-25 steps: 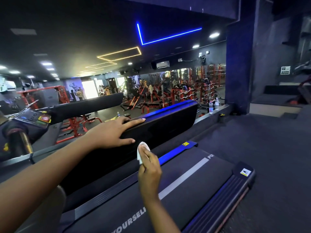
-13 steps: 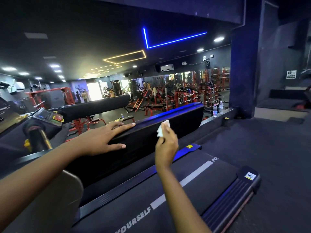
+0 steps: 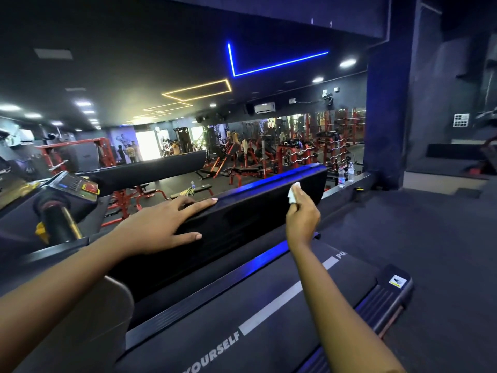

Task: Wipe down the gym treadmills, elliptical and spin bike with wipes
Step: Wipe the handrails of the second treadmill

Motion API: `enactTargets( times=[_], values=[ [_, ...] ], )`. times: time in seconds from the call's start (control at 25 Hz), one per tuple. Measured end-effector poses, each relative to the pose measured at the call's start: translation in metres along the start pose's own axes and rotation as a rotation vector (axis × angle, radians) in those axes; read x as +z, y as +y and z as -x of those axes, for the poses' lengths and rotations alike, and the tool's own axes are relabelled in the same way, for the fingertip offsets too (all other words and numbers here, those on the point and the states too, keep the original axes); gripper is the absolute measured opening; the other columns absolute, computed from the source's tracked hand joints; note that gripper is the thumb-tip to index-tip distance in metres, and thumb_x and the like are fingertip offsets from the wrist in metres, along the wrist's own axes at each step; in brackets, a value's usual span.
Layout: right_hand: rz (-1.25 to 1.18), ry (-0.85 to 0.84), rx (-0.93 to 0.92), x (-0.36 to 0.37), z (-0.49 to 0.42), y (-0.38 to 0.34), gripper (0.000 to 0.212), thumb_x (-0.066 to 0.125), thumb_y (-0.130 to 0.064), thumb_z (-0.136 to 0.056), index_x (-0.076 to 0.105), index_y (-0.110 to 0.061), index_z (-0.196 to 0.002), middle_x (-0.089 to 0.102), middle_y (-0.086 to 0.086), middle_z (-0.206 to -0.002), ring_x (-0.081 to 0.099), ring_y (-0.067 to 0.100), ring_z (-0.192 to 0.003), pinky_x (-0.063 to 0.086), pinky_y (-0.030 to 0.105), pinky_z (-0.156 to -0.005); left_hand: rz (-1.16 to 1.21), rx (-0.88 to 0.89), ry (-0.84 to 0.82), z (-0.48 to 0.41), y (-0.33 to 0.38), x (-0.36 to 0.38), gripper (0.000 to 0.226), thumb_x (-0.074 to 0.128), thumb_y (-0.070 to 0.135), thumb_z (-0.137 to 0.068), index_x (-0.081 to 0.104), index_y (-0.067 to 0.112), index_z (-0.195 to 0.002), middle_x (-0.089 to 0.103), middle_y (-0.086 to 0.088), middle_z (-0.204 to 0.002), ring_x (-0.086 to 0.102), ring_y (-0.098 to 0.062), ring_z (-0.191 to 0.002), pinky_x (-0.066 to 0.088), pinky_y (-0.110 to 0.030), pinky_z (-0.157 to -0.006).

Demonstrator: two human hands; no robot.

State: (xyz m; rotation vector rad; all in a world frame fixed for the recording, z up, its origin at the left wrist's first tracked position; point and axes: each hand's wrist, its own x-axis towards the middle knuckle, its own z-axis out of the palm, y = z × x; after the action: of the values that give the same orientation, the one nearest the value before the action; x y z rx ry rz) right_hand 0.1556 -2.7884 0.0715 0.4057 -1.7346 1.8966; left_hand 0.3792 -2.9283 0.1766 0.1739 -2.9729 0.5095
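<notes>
My left hand [image 3: 158,227] lies flat on the long black treadmill handrail [image 3: 242,219]. Its fingers are spread and straight along the top edge, the thumb reaches down the inner face, and nothing is gripped in it. My right hand [image 3: 302,216] is raised further along the same rail, with its fingers and thumb pinched on a small crumpled white wipe [image 3: 293,193]. The wipe sticks up above my fingertips, right by the rail's inner face near its far rounded end. I cannot tell whether it actually touches the surface.

Below my arms runs the dark treadmill belt [image 3: 215,327], with a grey stripe and white lettering that reads "YOURSELF". A blue-lit side strip [image 3: 258,265] runs between the belt and the handrail. At the belt's far end sits a ribbed black end cap [image 3: 382,297] with a small yellow and white sticker.

To my left is a grey control console [image 3: 72,185] with a red and yellow patch on it. Behind it stretches a second black padded rail [image 3: 150,170].

Two clear plastic water bottles [image 3: 345,175] stand on a ledge just past the handrail's end. Beyond them the gym floor is full of red weight racks [image 3: 295,152]. On the dark ceiling a blue angled light strip [image 3: 269,65] glows beside a yellow rectangular one [image 3: 199,90].
</notes>
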Motion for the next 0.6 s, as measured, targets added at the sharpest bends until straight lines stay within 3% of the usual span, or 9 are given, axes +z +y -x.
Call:
enactTargets(
  times=[0.12,0.24,0.32,0.4,0.48,0.6],
  values=[
    [0.002,-0.022,-0.077,0.014,0.029,-0.016,0.045,0.052,0.020,-0.073,0.065,0.002,-0.112,0.066,0.019,-0.109,0.064,0.033,-0.098,0.033,0.012,-0.089,0.001,0.008,-0.002,-0.002,-0.001,0.000,0.069,0.034,0.061,-0.090,-0.024,0.057,-0.127,0.021,0.008,-0.149,0.035,-0.013,-0.132,0.040,-0.031,-0.099],
    [0.030,-0.013,-0.358,0.024,0.081,-0.043,0.043,0.049,0.012,-0.069,0.068,0.001,-0.107,0.068,0.017,-0.094,0.062,0.026,-0.080,0.041,0.021,-0.078,0.006,0.025,0.002,-0.002,-0.004,0.004,0.072,0.028,0.076,-0.082,-0.027,0.059,-0.126,0.021,0.007,-0.149,0.036,-0.013,-0.131,0.042,-0.032,-0.099],
    [0.030,-0.097,-0.509,0.027,0.118,-0.060,0.042,0.045,0.003,-0.075,0.067,-0.002,-0.110,0.068,0.012,-0.101,0.055,0.017,-0.085,0.041,0.018,-0.082,0.006,0.039,0.015,-0.001,-0.006,0.007,0.071,0.016,0.082,-0.072,-0.030,0.062,-0.122,0.023,0.007,-0.147,0.038,-0.013,-0.129,0.043,-0.033,-0.098],
    [0.002,-0.195,-0.593,0.020,0.122,-0.062,0.041,0.044,0.000,-0.076,0.068,-0.002,-0.109,0.068,0.010,-0.106,0.054,0.015,-0.091,0.038,0.013,-0.090,0.018,0.044,0.025,-0.002,-0.005,0.007,0.072,0.022,0.080,-0.077,-0.030,0.061,-0.124,0.024,0.006,-0.146,0.039,-0.014,-0.128,0.044,-0.032,-0.097],
    [0.009,-0.166,-0.557,0.006,0.091,-0.043,0.040,0.043,0.000,-0.075,0.069,0.001,-0.105,0.069,0.011,-0.100,0.054,0.013,-0.092,0.034,0.008,-0.094,0.031,0.042,0.030,-0.002,-0.004,0.007,0.072,0.015,0.082,-0.071,-0.030,0.060,-0.122,0.023,0.006,-0.146,0.039,-0.014,-0.127,0.044,-0.032,-0.096],
    [0.044,-0.024,-0.228,-0.013,0.026,-0.001,0.042,0.043,0.012,-0.075,0.066,0.002,-0.109,0.066,0.014,-0.110,0.058,0.017,-0.104,0.028,-0.001,-0.096,0.055,0.049,0.029,-0.001,-0.005,0.007,0.068,0.002,0.080,-0.061,-0.035,0.066,-0.117,0.022,0.006,-0.146,0.040,-0.014,-0.126,0.045,-0.035,-0.096]
  ],
)
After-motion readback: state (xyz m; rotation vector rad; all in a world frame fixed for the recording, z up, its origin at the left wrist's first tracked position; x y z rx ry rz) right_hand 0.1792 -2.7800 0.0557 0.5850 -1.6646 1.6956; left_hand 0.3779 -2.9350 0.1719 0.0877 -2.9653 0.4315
